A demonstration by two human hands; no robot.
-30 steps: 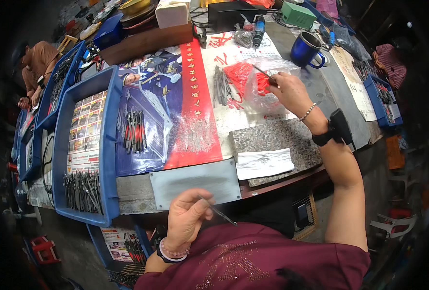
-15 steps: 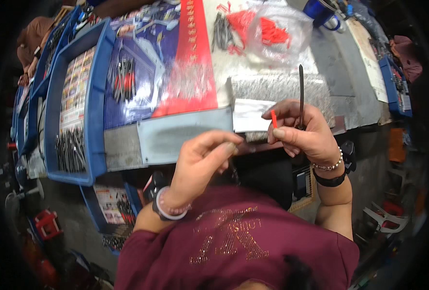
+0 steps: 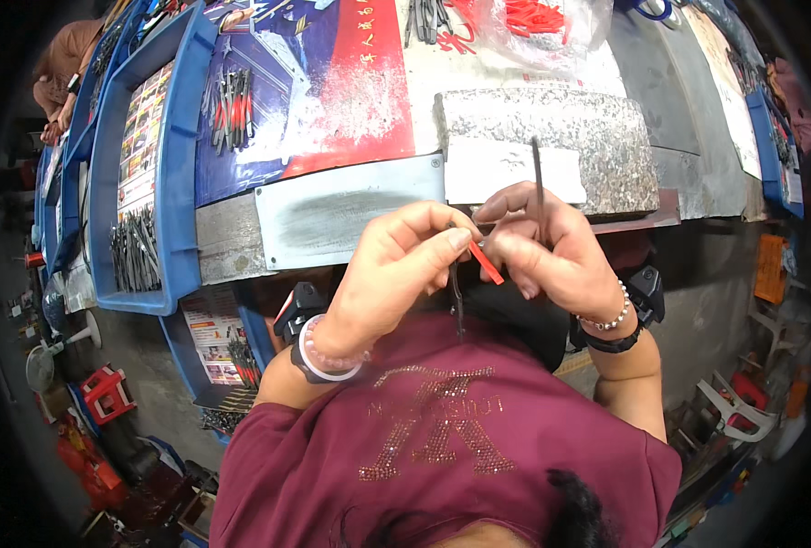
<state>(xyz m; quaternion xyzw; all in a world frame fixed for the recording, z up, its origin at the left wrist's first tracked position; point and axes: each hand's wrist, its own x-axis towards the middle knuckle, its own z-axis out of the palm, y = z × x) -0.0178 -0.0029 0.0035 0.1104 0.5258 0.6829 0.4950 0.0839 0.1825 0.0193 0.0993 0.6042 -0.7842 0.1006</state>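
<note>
We judge step: fitting red sleeve (image 3: 486, 263) onto dark tool (image 3: 538, 187). Hands together near chest, fingertips almost touching. Left hand (image 3: 396, 274) pinches sleeve plus thin dark leg hanging down; right hand (image 3: 547, 251) clamps tool. We should keep sleeve mouth lined with leg tip, push straight. Tool long axis near-far, tip pointing far toward granite block (image 3: 551, 137). Sleeve slants down-right.

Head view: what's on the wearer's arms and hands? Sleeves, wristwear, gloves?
Both hands are bare, no gloves. The left hand has two bands at the wrist: a pale pink-white bangle over a dark band. The right hand has a bead bracelet and a black strap below it. Short maroon sleeves leave the forearms uncovered.
</note>
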